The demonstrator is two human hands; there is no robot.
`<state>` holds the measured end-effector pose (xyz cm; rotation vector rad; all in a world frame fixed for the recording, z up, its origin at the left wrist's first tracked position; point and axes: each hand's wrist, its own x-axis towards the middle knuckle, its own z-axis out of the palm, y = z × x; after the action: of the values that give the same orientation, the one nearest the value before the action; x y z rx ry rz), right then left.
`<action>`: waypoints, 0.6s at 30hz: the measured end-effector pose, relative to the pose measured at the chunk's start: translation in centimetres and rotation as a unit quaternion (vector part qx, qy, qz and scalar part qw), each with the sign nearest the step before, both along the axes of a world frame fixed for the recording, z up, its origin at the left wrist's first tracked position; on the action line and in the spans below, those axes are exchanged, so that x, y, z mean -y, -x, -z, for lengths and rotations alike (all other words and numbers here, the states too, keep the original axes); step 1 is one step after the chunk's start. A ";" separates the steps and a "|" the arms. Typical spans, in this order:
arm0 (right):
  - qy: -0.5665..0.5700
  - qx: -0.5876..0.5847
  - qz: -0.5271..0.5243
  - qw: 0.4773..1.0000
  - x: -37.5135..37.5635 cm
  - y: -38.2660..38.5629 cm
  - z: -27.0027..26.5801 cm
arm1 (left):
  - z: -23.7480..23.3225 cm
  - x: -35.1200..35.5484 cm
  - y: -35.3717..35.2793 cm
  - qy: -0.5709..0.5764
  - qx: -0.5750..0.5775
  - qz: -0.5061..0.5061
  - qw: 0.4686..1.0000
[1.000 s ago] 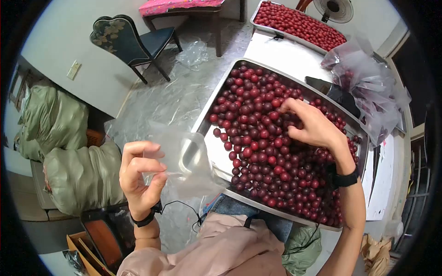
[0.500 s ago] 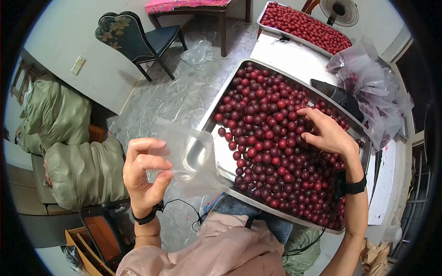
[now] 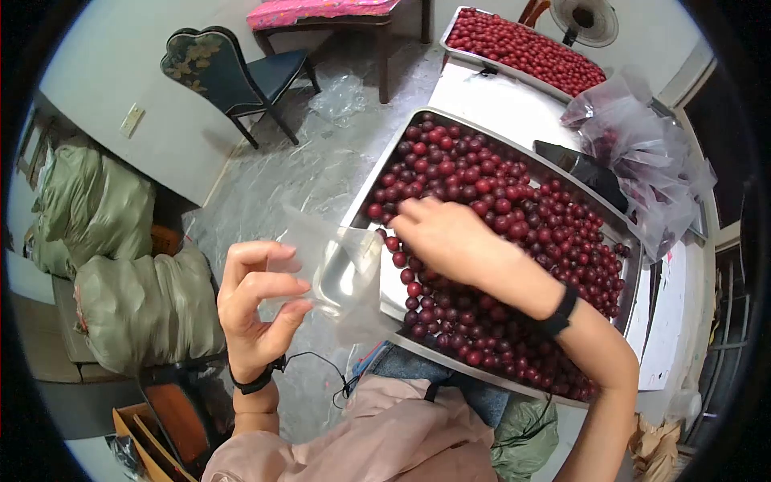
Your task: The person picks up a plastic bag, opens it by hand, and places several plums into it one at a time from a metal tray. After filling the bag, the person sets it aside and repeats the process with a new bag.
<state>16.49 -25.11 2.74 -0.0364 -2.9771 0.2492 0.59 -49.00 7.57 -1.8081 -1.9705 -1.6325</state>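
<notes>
My left hand pinches the edge of a clear plastic bag between thumb and fingers. The bag hangs spread beside the left rim of a metal tray. Dark red, round fruits that look like small plums fill most of this tray. Over the tray's left part is my right hand, back upward, with its fingers bent together and pointing down near the bag. Its fingertips and palm are hidden, so anything in its grasp cannot be made out. A bare patch of tray shows between the bag and the fruits.
A second tray of redder fruits stands at the far end of the white table. Filled clear bags and a black object lie along the right. A chair, green sacks and a fan stand around.
My right hand has moved left across the tray, from the right-hand fruits to near the bag, and its fingers have drawn together. My left hand still holds the bag in about the same place.
</notes>
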 end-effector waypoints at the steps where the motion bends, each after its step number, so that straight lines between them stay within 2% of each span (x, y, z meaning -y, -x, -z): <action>1: -0.003 -0.002 -0.016 1.000 0.5 1.0 1.3 | -0.1 -0.1 -0.1 0.004 -0.002 -0.002 1.000; 3: -0.035 -0.009 -0.038 0.999 1.5 2.6 3.6 | -0.1 -0.1 -0.3 0.003 0.008 0.002 1.000; 11: -0.137 0.054 -0.047 0.988 2.4 4.6 5.0 | 0.3 -0.2 0.1 0.001 0.025 0.005 1.000; 18: -0.144 0.060 -0.022 0.987 3.2 5.1 5.7 | 0.4 -0.3 0.1 -0.003 0.023 0.000 1.000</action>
<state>11.35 -28.35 -3.00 0.0491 -3.1029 -0.1871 0.50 -48.73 7.18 -1.7835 -1.9830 -1.6929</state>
